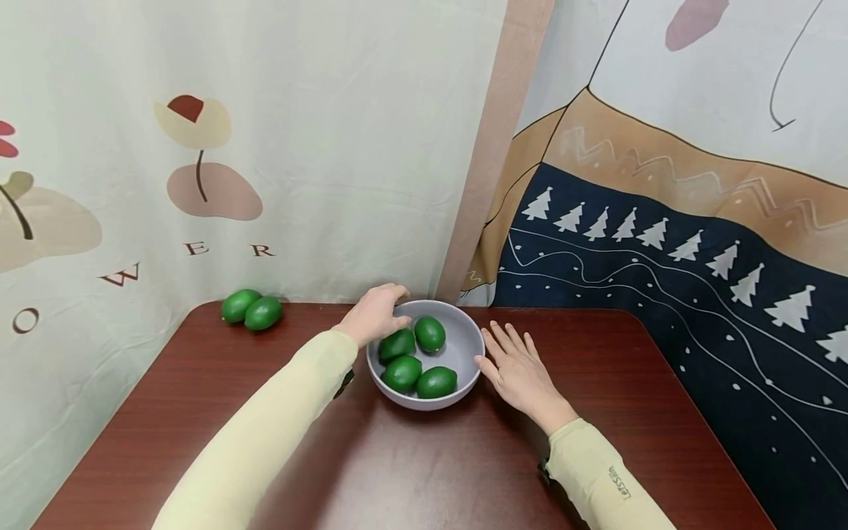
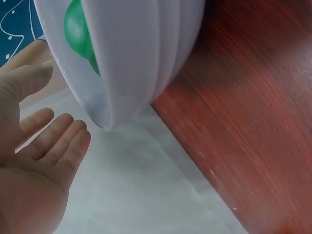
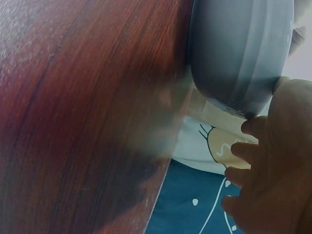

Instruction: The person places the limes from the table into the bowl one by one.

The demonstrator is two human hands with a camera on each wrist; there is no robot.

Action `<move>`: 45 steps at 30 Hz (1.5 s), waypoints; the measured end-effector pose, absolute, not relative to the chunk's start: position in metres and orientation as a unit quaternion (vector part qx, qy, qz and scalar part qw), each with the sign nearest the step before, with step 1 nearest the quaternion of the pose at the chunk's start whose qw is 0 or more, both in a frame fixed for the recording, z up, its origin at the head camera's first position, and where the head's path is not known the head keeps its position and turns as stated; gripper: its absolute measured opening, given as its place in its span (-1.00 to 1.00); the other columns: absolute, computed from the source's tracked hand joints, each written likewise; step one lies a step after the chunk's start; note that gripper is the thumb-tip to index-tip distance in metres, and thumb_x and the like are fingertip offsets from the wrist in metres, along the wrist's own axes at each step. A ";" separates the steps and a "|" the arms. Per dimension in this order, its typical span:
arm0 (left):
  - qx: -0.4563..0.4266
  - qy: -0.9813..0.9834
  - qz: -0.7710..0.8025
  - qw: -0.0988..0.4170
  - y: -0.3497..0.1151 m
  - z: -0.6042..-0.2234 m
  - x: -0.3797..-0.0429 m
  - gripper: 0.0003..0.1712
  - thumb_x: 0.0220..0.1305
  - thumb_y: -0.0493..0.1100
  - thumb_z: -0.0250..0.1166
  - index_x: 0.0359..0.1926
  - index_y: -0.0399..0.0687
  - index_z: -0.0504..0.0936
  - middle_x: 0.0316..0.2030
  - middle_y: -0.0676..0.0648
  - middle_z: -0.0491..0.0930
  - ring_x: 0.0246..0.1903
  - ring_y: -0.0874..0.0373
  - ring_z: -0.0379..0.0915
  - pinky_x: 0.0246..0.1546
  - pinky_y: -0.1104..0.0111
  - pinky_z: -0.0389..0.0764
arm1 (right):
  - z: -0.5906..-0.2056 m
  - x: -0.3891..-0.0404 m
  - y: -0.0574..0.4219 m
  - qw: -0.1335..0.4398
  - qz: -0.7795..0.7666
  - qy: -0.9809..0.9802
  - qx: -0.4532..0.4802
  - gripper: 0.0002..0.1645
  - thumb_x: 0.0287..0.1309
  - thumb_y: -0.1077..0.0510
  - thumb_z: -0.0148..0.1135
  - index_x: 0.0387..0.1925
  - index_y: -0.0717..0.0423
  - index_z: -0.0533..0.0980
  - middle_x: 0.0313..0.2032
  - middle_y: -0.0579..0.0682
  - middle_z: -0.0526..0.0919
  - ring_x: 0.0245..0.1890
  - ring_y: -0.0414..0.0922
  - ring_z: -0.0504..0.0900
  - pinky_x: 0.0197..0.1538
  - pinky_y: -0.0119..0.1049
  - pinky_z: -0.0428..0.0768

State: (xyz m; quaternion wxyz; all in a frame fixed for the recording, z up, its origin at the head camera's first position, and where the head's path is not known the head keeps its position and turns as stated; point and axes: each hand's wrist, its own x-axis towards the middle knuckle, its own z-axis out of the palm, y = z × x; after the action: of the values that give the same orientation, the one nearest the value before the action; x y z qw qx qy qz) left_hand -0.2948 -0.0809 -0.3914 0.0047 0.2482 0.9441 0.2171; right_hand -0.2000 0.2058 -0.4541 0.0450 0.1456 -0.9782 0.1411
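The loose left hand and right hand are holding nothing by the bowl. A bump could be spilling green fruits.

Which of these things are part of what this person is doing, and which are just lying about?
Seemingly in use:
- round pale-lilac bowl
- four glossy green oval fruits inside it
- left hand and right hand, at its sides

Apparently just there:
- two loose glossy green oval fruits, perhaps also meant for it
- reddish-brown wood-grain table
- pale flower-printed curtain
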 end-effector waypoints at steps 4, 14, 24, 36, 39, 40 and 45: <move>0.245 0.946 0.215 0.004 -0.087 -0.393 -0.295 -0.44 0.35 -0.12 0.40 0.29 -0.26 0.55 0.18 -0.26 0.58 0.19 -0.14 0.53 0.24 0.03 0.53 | -0.454 -0.200 0.206 0.042 0.138 -0.979 0.145 -0.21 0.56 -0.25 -0.06 0.58 0.10 0.21 0.60 0.15 0.12 0.62 0.21 -0.04 0.58 0.28 -0.09; 0.240 0.944 0.225 -0.034 -0.106 -0.399 -0.294 -0.41 0.32 -0.12 0.40 0.30 -0.28 0.55 0.24 -0.27 0.56 0.28 -0.19 0.45 0.33 -0.01 0.45 | -0.454 -0.201 0.205 0.044 0.140 -0.978 0.147 -0.21 0.56 -0.25 -0.06 0.58 0.10 0.21 0.59 0.15 0.13 0.62 0.21 -0.02 0.57 0.28 -0.08; 0.212 0.947 0.233 -0.067 -0.128 -0.405 -0.294 -0.43 0.32 -0.17 0.37 0.30 -0.31 0.53 0.24 -0.31 0.53 0.28 -0.26 0.41 0.31 -0.08 0.44 | -0.454 -0.201 0.206 0.054 0.143 -0.977 0.151 -0.21 0.54 -0.22 -0.02 0.57 0.12 0.22 0.58 0.17 0.15 0.61 0.23 0.00 0.57 0.29 -0.06; 0.176 0.953 0.233 -0.080 -0.156 -0.420 -0.294 -0.38 0.30 -0.17 0.35 0.33 -0.31 0.49 0.30 -0.33 0.48 0.34 -0.27 0.33 0.34 -0.12 0.40 | -0.455 -0.201 0.206 0.057 0.143 -0.976 0.152 -0.23 0.55 -0.20 -0.01 0.56 0.14 0.25 0.58 0.18 0.16 0.60 0.23 0.02 0.56 0.29 -0.04; 0.170 0.955 0.229 -0.082 -0.163 -0.422 -0.296 -0.37 0.30 -0.17 0.34 0.33 -0.32 0.49 0.30 -0.34 0.47 0.35 -0.29 0.32 0.34 -0.14 0.39 | -0.455 -0.201 0.205 0.061 0.140 -0.977 0.152 -0.24 0.55 -0.19 -0.01 0.55 0.15 0.25 0.57 0.18 0.17 0.60 0.23 0.03 0.56 0.29 -0.03; 0.167 0.956 0.228 -0.081 -0.165 -0.423 -0.296 -0.37 0.30 -0.17 0.34 0.34 -0.32 0.48 0.30 -0.35 0.47 0.35 -0.30 0.31 0.34 -0.14 0.38 | -0.455 -0.201 0.205 0.061 0.140 -0.977 0.151 -0.23 0.55 -0.20 -0.01 0.55 0.14 0.25 0.57 0.18 0.17 0.60 0.23 0.03 0.56 0.29 -0.04; 0.153 0.960 0.220 -0.077 -0.177 -0.426 -0.298 -0.35 0.31 -0.15 0.34 0.36 -0.34 0.46 0.33 -0.37 0.43 0.37 -0.33 0.28 0.35 -0.17 0.36 | -0.455 -0.202 0.205 0.058 0.138 -0.977 0.152 -0.23 0.56 -0.21 -0.01 0.56 0.14 0.25 0.57 0.18 0.17 0.60 0.23 0.03 0.56 0.29 -0.03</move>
State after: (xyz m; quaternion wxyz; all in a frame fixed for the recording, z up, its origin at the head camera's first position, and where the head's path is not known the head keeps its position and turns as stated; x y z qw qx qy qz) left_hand -0.2980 -0.1770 -0.4257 -0.0768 0.1527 0.9605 0.2197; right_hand -0.2015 0.2054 -0.4551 0.0581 0.1517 -0.9770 0.1383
